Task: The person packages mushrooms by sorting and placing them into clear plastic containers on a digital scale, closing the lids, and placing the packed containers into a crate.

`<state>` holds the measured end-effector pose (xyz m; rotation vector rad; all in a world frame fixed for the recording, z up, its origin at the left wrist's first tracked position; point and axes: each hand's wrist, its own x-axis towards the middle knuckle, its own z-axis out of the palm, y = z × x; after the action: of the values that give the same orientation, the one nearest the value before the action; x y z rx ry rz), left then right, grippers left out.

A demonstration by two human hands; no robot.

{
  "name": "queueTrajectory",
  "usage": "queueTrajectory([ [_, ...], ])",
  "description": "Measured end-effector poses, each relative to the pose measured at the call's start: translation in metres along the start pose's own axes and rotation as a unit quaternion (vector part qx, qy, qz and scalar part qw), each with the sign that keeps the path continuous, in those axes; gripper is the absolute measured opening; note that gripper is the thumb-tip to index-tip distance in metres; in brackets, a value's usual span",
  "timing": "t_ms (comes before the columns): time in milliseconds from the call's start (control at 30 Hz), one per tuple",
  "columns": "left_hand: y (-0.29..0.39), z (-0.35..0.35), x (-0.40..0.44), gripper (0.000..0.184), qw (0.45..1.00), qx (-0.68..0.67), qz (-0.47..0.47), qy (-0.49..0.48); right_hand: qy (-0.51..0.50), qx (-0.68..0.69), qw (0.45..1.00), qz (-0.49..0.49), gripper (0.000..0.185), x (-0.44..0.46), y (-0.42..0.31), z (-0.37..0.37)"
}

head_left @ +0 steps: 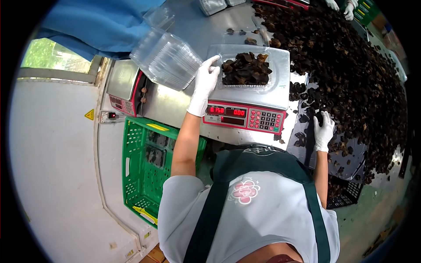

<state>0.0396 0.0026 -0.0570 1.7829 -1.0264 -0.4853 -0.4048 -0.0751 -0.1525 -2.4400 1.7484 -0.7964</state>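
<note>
My left hand (205, 84), in a white glove, rests at the left edge of the scale's metal plate. Its fingers are apart and hold nothing. Just right of it, a clear plastic tray (267, 84) sits on the red scale (244, 117), filled with dark dried wood ear mushrooms (245, 69). The lit display reads 0.150 on its left. My right hand (323, 132), also gloved in white, is over the near edge of the big mushroom pile (346, 79). Thumb and fingers are spread, with nothing visible between them.
Stacked clear trays (169, 61) lean left of the scale, beside a blue cloth (101, 26). A second scale (123, 83) stands at the left. Below is a green crate (136, 175) with packed trays inside. Another person's gloved hands (349, 9) show at the far top right.
</note>
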Motion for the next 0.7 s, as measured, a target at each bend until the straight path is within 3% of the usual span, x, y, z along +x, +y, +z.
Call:
queueTrajectory([
  [100,0.003,0.003,-0.007,0.046,1.000,0.017,-0.013,-0.019,-0.035,-0.079,0.995,0.041,0.036,-0.005,-0.010,-0.008],
  [167,-0.012,0.009,-0.008,0.045,0.987,0.122,0.107,0.016,-0.072,-0.017,0.995,0.064,0.033,-0.011,0.001,-0.001],
  [267,-0.001,0.012,-0.025,0.045,0.999,0.031,0.043,-0.003,-0.020,0.132,0.984,0.118,0.021,-0.016,0.005,-0.001],
  [367,0.009,0.017,-0.043,0.048,0.999,0.011,0.034,0.003,0.015,0.157,0.973,0.166,0.019,-0.024,0.012,-0.004],
  [433,0.014,0.018,-0.054,0.048,0.999,0.019,0.042,0.001,0.026,0.263,0.931,0.252,0.017,-0.022,0.009,-0.016],
  [600,0.024,0.023,-0.070,0.048,0.999,-0.027,0.005,-0.030,0.056,0.266,0.930,0.247,0.017,-0.002,0.007,-0.023],
  [700,0.027,0.023,-0.070,0.046,0.999,-0.031,0.002,-0.031,-0.004,0.187,0.965,0.182,0.034,0.017,-0.001,-0.014],
])
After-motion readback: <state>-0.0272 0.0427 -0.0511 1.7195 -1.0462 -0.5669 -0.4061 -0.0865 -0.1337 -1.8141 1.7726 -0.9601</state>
